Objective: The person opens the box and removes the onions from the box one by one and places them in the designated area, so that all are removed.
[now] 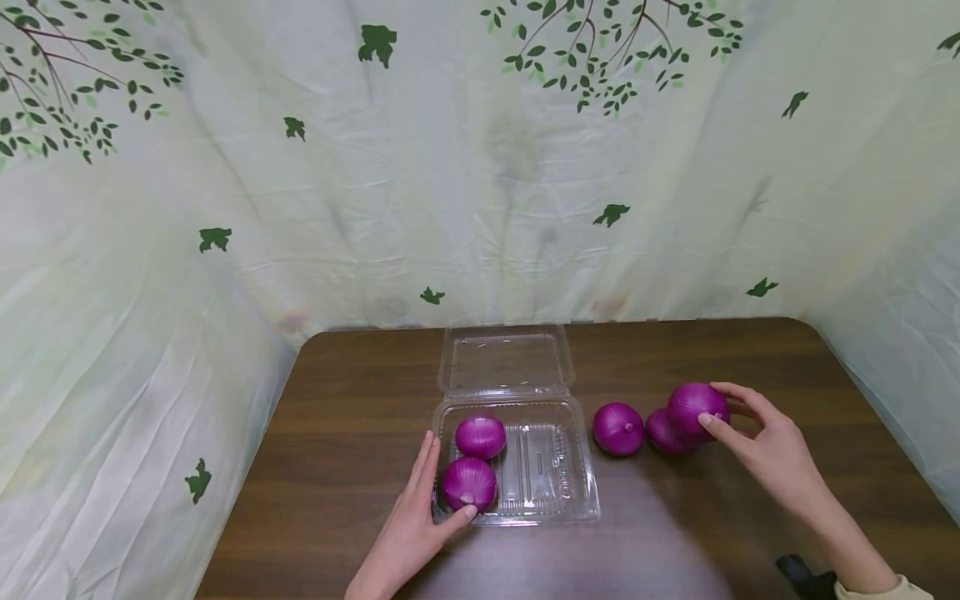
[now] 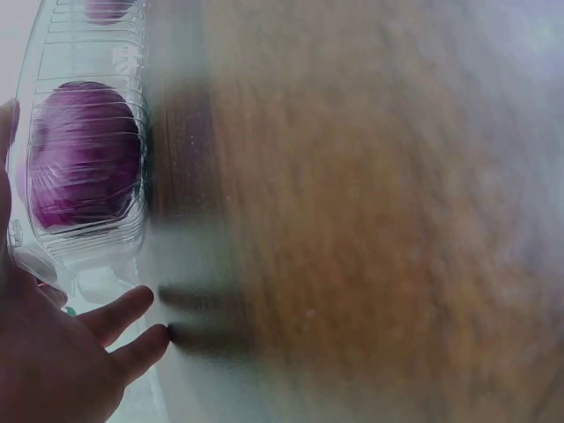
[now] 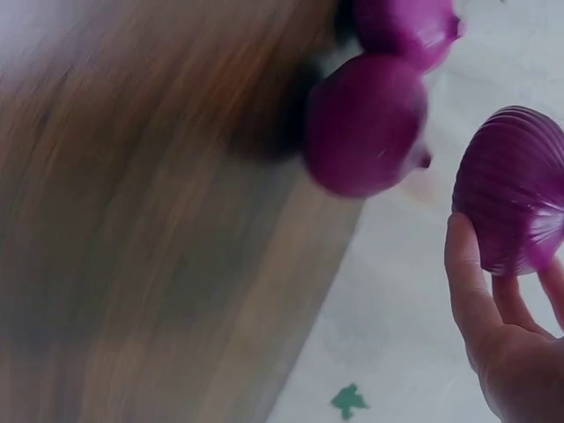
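Purple and glossy, a raised onion (image 1: pixel 693 404) is pinched between the thumb and fingertips of the person's right hand (image 1: pixel 776 454). Seen from the head camera, it partly covers a second onion (image 1: pixel 663 435) just past that hand's fingertips; the right wrist camera shows a gap between the two. Farther to the left of the right hand, a third onion (image 1: pixel 618 429) rests on the brown wooden table (image 1: pixel 360 400), just beside the second.

Across from it, the person's left hand (image 1: pixel 411 517) is spread around the near left corner of a clear plastic box (image 1: pixel 540 467). Its fingers reach straight along the box's left side, and its thumb lies apart from them at the front rim. Just beyond that thumb, inside the box, sits a near onion (image 1: pixel 468 482); I cannot tell whether the thumb touches it. A far onion (image 1: pixel 480 437) lies right behind, farther from the left hand. The lid (image 1: pixel 506 358) is folded back, beyond both onions.

Close to the right wrist are a pale sleeve (image 1: pixel 881 590) and a black band (image 1: pixel 806 575). Well beyond both hands hangs a whitish curtain (image 1: pixel 487 242) printed with green leaves.
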`<state>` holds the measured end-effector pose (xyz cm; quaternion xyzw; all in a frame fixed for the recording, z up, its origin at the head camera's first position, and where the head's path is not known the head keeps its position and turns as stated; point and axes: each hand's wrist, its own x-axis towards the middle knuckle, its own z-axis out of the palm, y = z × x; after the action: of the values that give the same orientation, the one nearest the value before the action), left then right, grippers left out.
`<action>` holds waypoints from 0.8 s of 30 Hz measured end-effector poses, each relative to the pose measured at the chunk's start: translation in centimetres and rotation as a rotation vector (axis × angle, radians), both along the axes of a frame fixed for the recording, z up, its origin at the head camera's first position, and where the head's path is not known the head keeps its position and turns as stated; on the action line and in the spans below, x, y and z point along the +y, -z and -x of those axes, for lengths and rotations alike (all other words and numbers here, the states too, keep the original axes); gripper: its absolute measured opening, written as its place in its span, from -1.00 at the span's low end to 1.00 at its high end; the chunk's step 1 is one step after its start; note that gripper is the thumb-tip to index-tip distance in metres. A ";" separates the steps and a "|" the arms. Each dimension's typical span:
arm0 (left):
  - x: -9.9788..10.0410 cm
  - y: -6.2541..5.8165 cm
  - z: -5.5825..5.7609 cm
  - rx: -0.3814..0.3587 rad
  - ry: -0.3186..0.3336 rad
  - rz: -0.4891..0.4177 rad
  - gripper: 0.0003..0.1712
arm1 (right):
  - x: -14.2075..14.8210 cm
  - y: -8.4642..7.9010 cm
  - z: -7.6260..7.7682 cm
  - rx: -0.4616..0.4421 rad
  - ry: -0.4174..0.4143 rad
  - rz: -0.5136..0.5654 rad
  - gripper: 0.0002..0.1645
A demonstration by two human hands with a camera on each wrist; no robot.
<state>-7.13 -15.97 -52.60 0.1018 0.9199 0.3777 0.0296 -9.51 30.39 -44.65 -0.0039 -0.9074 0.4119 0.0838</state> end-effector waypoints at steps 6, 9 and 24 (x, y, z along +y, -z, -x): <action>0.0 -0.1 0.0 0.014 0.004 -0.005 0.23 | 1.9 0.4 0.2 -0.052 0.017 -0.050 -0.34; 0.1 -0.1 0.0 0.003 0.000 0.001 0.23 | 2.9 0.7 0.4 -0.078 0.017 -0.054 -0.32; 0.2 -0.5 -0.1 -0.020 -0.014 0.007 0.24 | 5.1 4.0 1.3 -0.184 0.049 -0.033 -0.23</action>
<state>-7.02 -15.74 -52.14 0.0913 0.9215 0.3756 0.0363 -10.77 35.50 -48.66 -0.0626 -0.9175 0.3927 0.0102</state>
